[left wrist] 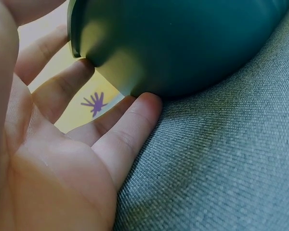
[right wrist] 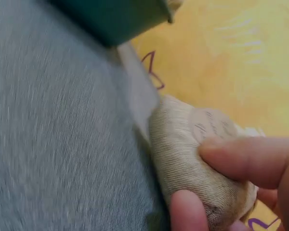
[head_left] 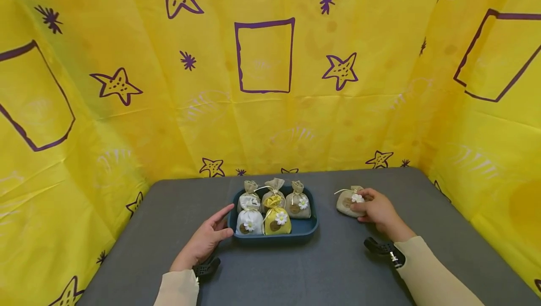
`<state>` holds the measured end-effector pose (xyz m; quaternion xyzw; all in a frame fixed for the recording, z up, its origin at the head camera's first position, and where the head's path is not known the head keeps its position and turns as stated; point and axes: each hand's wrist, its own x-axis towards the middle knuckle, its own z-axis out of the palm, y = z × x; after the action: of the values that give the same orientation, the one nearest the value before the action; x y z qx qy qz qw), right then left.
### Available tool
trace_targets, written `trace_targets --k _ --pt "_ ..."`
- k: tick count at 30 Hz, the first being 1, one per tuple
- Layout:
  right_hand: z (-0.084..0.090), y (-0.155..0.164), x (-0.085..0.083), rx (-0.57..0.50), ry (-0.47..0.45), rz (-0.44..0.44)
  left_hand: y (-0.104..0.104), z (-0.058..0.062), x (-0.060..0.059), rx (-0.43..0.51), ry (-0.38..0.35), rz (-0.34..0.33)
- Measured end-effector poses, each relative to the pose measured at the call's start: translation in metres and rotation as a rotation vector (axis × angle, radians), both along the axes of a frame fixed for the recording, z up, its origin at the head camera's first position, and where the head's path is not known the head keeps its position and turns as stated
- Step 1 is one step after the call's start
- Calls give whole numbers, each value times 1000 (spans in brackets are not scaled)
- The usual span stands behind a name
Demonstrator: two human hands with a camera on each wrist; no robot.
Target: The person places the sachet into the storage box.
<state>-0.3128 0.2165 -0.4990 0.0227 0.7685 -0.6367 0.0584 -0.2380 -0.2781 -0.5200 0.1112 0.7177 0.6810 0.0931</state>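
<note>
My right hand [head_left: 377, 210] has its grip closed around a beige pouch [head_left: 349, 201] with a white flower, lying on the grey table [head_left: 338, 268] just right of the blue tray [head_left: 304, 232]; in the right wrist view thumb and fingers [right wrist: 250, 159] pinch its cloth. My left hand [head_left: 205, 239] is released, fingers straight, tips touching the tray's left wall near its front corner. Five tied pouches stand inside the tray, a yellow pouch [head_left: 276, 220] in front. Yellow star-printed cloth [head_left: 262, 85] surrounds the table.
</note>
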Motion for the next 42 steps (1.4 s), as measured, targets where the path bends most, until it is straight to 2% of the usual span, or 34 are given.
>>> trace_targets --k 4,7,10,14,20,27,34,42 --pt "3 5 3 -206 -66 -45 1 2 0 2 1 -4" --pt "6 8 5 -307 -89 -44 1 3 0 4 -1 -10" --pt "12 7 7 -341 -80 -31 1 4 -1 2 4 -16" --pt "26 0 13 -345 -16 20 1 4 -1 -1 4 -11" --pt "54 -20 27 -297 106 82 0 2 -2 -7 -2 -11" --pt "80 -48 41 -145 227 111 0 1 -2 -14 1 -17" --pt "80 -79 49 103 349 116 0 0 -1 -11 0 -14" --pt "69 -103 49 189 414 118 1 0 -1 -5 -1 -8"
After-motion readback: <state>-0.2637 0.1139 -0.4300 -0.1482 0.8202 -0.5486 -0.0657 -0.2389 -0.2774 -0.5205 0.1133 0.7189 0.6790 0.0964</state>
